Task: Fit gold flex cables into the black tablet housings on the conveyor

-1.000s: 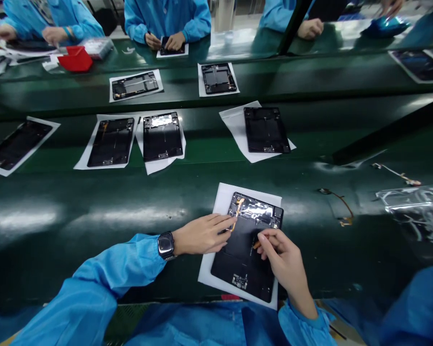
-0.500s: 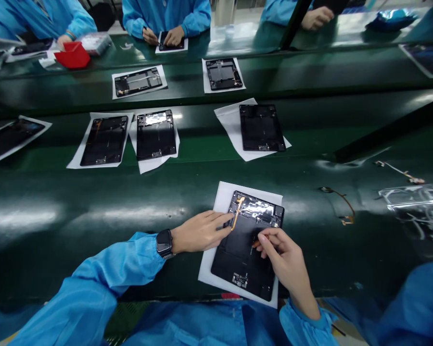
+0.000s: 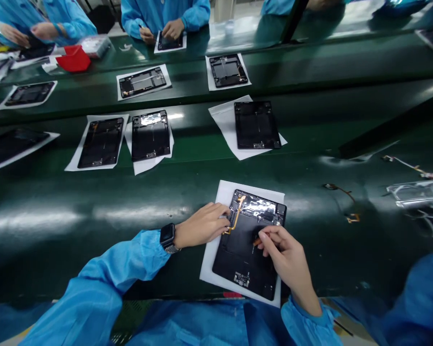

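Note:
An opened black tablet [image 3: 243, 250] lies at a slant on a white sheet [image 3: 208, 269] in front of me. A thin orange flex cable [image 3: 237, 214] runs down its upper left part and bends toward the left edge. My left hand [image 3: 204, 223], with a watch at the wrist, is at that edge; its curled fingers are closed at the cable's lower end, the grip partly hidden. Over the tablet's middle, my right hand [image 3: 283, 250] pinches a small orange-brown piece [image 3: 257, 241], mostly covered by the fingers.
Beyond the tablet, more opened tablets [image 3: 258, 125] lie on white sheets along the green bench [image 3: 94, 206]. To the right are a loose flex cable [image 3: 342, 192] and a clear plastic tray [image 3: 418, 192]. A dark post [image 3: 393, 122] slants in there. Co-workers in blue sit opposite, near a red bin [image 3: 73, 58].
My left hand's fingers have curled in from a spread pose, and the flex cable's lower end now bends left toward them. My right hand keeps its pinch in nearly the same place.

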`<state>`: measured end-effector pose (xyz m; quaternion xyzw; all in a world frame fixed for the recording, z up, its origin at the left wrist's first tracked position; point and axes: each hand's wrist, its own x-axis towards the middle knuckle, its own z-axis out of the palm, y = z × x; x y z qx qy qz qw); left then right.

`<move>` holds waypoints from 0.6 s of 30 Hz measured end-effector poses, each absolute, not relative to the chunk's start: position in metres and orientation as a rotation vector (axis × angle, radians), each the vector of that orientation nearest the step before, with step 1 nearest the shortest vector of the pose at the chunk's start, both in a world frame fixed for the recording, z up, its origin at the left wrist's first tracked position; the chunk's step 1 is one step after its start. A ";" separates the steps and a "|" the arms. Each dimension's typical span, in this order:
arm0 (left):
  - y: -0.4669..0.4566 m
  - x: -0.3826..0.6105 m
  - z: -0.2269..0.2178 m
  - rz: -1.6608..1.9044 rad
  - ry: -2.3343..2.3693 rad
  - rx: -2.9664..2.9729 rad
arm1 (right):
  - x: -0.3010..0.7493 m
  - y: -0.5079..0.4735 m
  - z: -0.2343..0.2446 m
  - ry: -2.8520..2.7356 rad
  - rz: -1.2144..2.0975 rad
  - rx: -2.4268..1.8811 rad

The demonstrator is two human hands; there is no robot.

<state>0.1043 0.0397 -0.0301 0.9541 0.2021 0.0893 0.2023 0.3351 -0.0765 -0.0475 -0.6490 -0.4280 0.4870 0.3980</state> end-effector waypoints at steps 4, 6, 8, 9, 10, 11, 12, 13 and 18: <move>0.038 0.112 -0.027 0.163 0.568 2.756 | 0.336 -0.076 -0.047 -1.088 1.229 -1.636; 0.037 0.115 -0.025 0.117 0.551 2.832 | 0.337 -0.076 -0.048 -1.086 1.231 -1.631; 0.035 0.117 -0.024 0.081 0.525 2.905 | 0.338 -0.077 -0.050 -1.083 1.234 -1.627; 0.034 0.118 -0.022 0.070 0.512 2.937 | 0.338 -0.077 -0.050 -1.082 1.235 -1.626; 0.033 0.118 -0.021 0.066 0.502 2.969 | 0.338 -0.077 -0.051 -1.081 1.236 -1.623; 0.032 0.119 -0.019 0.065 0.491 2.998 | 0.338 -0.077 -0.051 -1.083 1.239 -1.619; 0.032 0.119 -0.017 0.069 0.484 3.024 | 0.338 -0.077 -0.051 -1.083 1.241 -1.616; 0.032 0.119 -0.015 0.077 0.480 3.045 | 0.338 -0.077 -0.051 -1.084 1.243 -1.614; 0.033 0.117 -0.012 0.108 0.460 3.054 | 0.338 -0.077 -0.051 -1.086 1.246 -1.608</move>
